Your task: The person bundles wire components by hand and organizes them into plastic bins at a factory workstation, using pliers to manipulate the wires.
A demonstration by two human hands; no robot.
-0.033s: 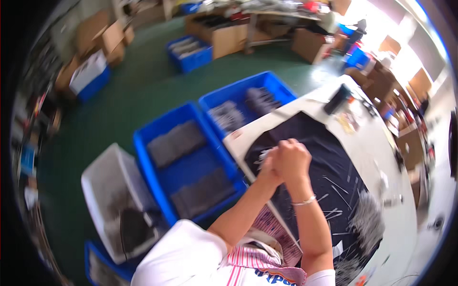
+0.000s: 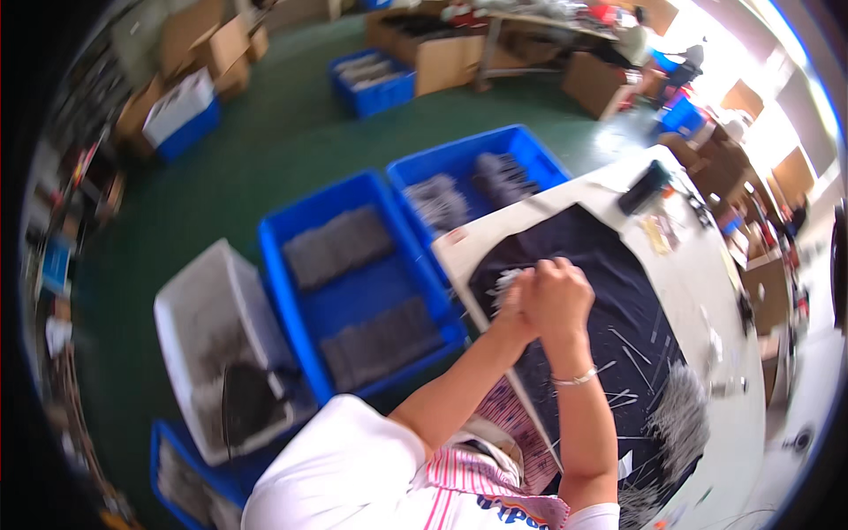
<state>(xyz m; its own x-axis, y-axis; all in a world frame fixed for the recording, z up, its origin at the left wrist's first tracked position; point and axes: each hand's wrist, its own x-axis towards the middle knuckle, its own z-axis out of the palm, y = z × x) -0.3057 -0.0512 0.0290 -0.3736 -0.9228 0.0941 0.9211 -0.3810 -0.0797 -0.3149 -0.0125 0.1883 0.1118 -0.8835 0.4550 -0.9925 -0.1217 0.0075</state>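
Observation:
My left hand (image 2: 516, 311) and my right hand (image 2: 562, 296) are closed and pressed together above a black cloth (image 2: 579, 237) on the white table. Whatever they hold is hidden by the fingers. Right beside my left hand, a small bunch of whitish strands (image 2: 503, 288) shows against the cloth. Several thin pale sticks (image 2: 634, 364) lie scattered on the cloth to the right of my right forearm. Farther along it sits a fluffy pile of grey strands (image 2: 680, 420), with more grey strands near the lower edge.
Left of the table stand a blue crate (image 2: 358, 291) with two grey stacks, another blue crate (image 2: 528, 141) with grey bundles, and a whitish bin (image 2: 199, 305). A dark cylindrical object (image 2: 645, 187) stands at the table's far end. Cardboard boxes (image 2: 449, 64) stand beyond.
The whole view has shifted slightly, so the crates and table appear a little farther right. My hands stay together over the cloth, with no clear change in grip.

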